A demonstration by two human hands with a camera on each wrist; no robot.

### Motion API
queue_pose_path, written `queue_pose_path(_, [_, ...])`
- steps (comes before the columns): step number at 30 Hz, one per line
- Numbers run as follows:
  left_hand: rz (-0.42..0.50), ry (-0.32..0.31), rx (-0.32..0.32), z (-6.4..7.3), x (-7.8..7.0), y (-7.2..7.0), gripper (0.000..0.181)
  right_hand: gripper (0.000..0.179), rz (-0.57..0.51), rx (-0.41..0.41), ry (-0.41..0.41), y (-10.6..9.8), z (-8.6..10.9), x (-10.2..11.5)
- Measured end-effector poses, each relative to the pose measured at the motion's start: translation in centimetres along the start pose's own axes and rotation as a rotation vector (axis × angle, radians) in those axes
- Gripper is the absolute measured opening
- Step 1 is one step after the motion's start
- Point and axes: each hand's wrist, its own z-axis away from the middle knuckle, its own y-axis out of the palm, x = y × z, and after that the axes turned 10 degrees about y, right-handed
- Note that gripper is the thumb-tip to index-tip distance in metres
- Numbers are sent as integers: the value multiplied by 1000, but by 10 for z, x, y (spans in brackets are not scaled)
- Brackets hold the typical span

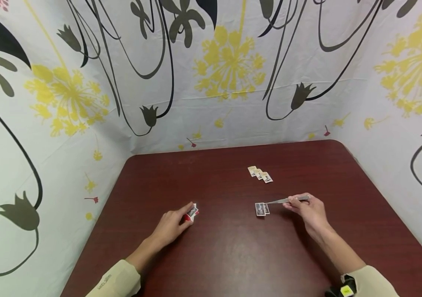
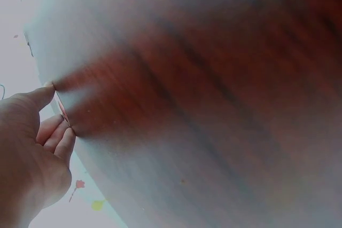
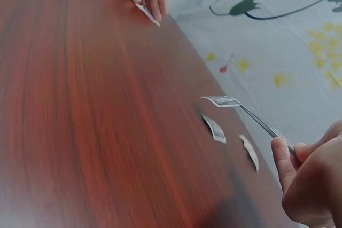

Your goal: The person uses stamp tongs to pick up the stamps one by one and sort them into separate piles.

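Note:
My left hand [image 1: 170, 226] pinches a small stack of picture cards [image 1: 192, 211] between thumb and fingers, with red showing beneath the top ones; in the left wrist view the cards [image 2: 62, 108] appear edge-on. My right hand [image 1: 312, 212] holds slim metal tweezers [image 1: 301, 198], pointing left. Their tips grip the edge of a small white-bordered grey picture card [image 3: 222, 101], raised above the table in the right wrist view. Below it on the table is a similar card [image 3: 215, 130]; from the head view the held card [image 1: 260, 209] partly covers it.
Farther back on the dark red-brown table [image 1: 196, 177], several small yellowish cards [image 1: 266, 177] lie overlapping in a slanted row. White cloth [image 1: 203, 119] with flower prints hangs behind the table and along both sides. A dark wrist device [image 1: 346, 286] sits at my right sleeve.

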Motion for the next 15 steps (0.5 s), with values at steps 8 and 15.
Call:
queue_pose_path(8, [2,5,-5,0,0,-1,64,6,4,0,-13,-22,-2,1])
queue_pose_path(15, [6,0,4,0,0,-1,64,5,19,-5,-5,-27,-5,0])
